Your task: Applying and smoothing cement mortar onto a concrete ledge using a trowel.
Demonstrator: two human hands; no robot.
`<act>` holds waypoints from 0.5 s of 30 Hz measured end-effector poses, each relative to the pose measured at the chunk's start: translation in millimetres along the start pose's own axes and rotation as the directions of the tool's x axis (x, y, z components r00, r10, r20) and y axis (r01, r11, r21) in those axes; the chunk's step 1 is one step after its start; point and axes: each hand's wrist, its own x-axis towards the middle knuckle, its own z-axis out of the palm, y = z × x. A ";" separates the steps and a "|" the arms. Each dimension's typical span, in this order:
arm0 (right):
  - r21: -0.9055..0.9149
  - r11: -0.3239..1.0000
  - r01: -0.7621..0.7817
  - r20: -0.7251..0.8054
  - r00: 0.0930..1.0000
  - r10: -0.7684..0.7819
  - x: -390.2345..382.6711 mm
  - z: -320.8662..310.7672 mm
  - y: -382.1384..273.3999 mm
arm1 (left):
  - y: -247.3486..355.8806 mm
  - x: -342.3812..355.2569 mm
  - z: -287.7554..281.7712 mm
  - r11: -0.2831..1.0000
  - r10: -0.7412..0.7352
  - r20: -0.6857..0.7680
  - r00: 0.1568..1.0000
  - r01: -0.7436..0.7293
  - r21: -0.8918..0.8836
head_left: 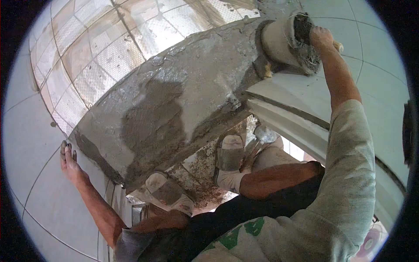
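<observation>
My left hand [74, 166] is at the left, against the white tiled wall [39, 192], fingers stretched, the tips smeared grey. At the upper right my right hand [322, 38] closes round a tool with a pale wooden handle [338, 46]. The tool looks like a trowel; its working end is hard to make out in the bucket's dark mouth. This mortar-crusted bucket [279, 41] stands at the far right end of a ledge. Wet grey mortar [214, 70] covers the ledge between my hands, with a darker, rougher patch [150, 115] near its middle.
Beyond the ledge lie dirty, textured tiles [113, 52]. White wall tiles [379, 52] and a door frame [288, 120] are at the right. My feet, in slippers [231, 150], rest on a mortar-spattered floor [196, 168] below the ledge's near edge. A clear plastic thing [265, 133] lies nearby.
</observation>
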 end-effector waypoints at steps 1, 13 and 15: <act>0.003 1.000 0.017 0.000 1.000 -0.017 5.5 0.7 -4.3 | -0.7 -1.8 -0.7 1.000 -0.008 -0.011 1.000 0.008 0.011; -0.115 0.948 0.296 -0.295 0.902 -0.317 10.7 38.9 20.2 | 6.8 3.8 23.2 0.998 -0.022 0.023 0.999 0.021 0.065; 0.063 0.958 0.279 -0.154 0.951 -0.267 2.9 17.7 18.8 | 13.9 2.0 29.4 0.996 0.007 0.057 0.998 -0.012 0.091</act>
